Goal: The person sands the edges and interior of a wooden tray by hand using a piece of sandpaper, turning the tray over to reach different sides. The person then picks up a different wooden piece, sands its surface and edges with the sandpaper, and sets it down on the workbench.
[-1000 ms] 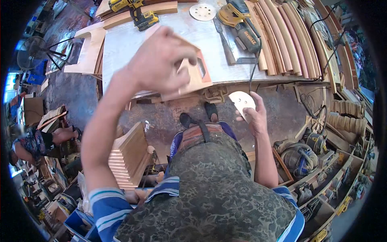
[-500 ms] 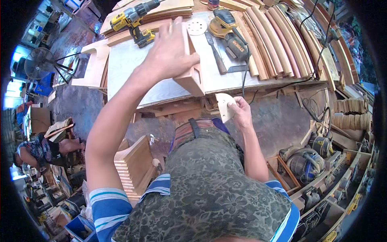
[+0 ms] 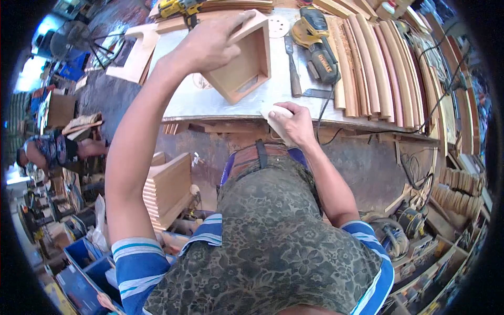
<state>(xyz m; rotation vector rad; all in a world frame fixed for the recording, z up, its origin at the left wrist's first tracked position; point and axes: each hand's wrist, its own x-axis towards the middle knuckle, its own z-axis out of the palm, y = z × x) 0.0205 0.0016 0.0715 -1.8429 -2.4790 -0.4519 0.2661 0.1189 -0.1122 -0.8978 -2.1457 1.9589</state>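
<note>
My left hand grips the far left wall of a small open wooden box, index finger stretched along its rim. The box is tilted over the white work table, its hollow inside facing me. Pinched between thumb and fingers of my right hand is a folded piece of sandpaper at the table's near edge, just below the box and apart from it. Behind the box lies a round perforated sanding disc. A chisel and a yellow-black DeWalt sander lie to the right.
Curved wooden strips fill the table's right side, with the sander's cord trailing off the edge. A yellow drill lies at the far left. Another person is at left, near a standing fan. Slatted wooden pieces stand below.
My left hand has turned the box so its open inside shows. My right hand has moved up and slightly left with the sandpaper, toward the box. The view has shifted slightly.
</note>
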